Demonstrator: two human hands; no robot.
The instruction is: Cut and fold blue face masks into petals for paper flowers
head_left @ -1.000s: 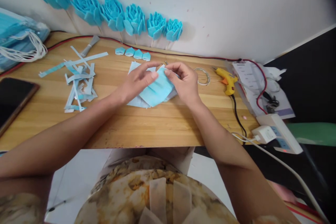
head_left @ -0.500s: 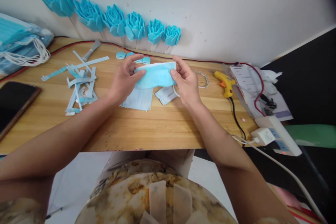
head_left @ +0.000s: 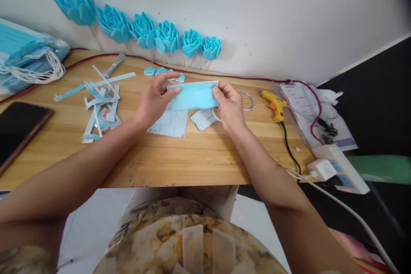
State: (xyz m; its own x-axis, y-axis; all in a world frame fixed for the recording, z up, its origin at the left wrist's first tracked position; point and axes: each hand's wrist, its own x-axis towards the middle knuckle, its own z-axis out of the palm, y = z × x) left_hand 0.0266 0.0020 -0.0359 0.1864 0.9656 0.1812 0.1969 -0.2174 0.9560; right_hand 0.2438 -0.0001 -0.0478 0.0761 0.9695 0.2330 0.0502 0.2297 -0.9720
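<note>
Your left hand (head_left: 154, 102) pinches the blue fabric piece (head_left: 195, 96) over the pale-blue sheet (head_left: 170, 124), index finger (head_left: 167, 75) raised; your right hand (head_left: 231, 105) grips its other end. Uneven pulling could skew it.

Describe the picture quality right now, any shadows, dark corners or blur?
Head view: a faint shadow on the white wall beside the smallest blue petalled flower; head view, upper right: corner black; head view: print on the white paper sheet too soft to read, yet the light-blue rectangular fabric piece shows clear edges.
</note>
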